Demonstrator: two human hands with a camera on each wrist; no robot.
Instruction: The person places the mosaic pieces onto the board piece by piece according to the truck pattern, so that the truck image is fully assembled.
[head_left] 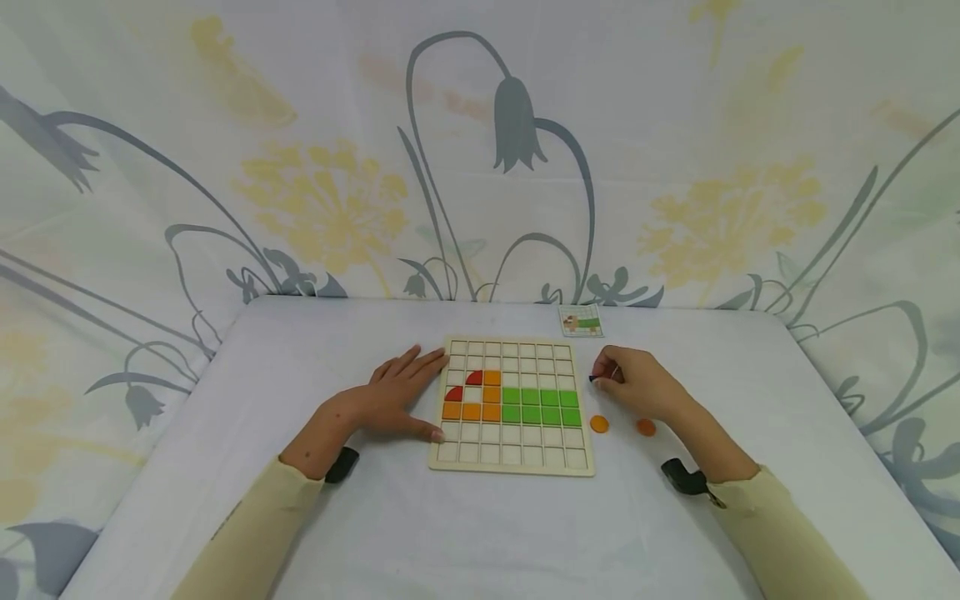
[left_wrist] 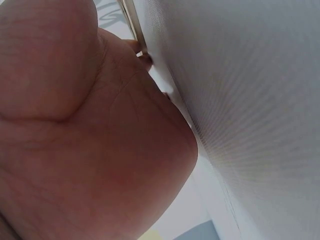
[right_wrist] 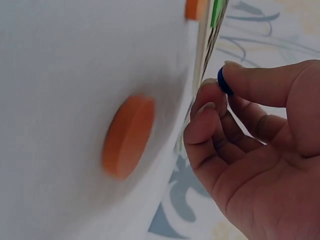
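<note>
A wooden grid board (head_left: 512, 472) lies flat on the table. My left hand (head_left: 390, 398) rests at its left edge with fingers spread, fingertips and thumb tip right at the frame; the left wrist view shows mostly palm (left_wrist: 110, 150). Just beyond the board's right edge, my right hand (head_left: 639, 383) pinches a small dark blue round piece (right_wrist: 225, 81) between thumb and forefinger. In the grid sit two rows of green squares (head_left: 540, 406), several orange squares (head_left: 491, 394) and two red rounded pieces (head_left: 454, 393).
Two orange discs (head_left: 599, 424) (head_left: 647, 427) lie on the cloth right of the board, below the right hand. A small picture card (head_left: 581, 321) lies behind the board's far right corner. Patterned fabric (head_left: 465, 167) hangs along the back of the table.
</note>
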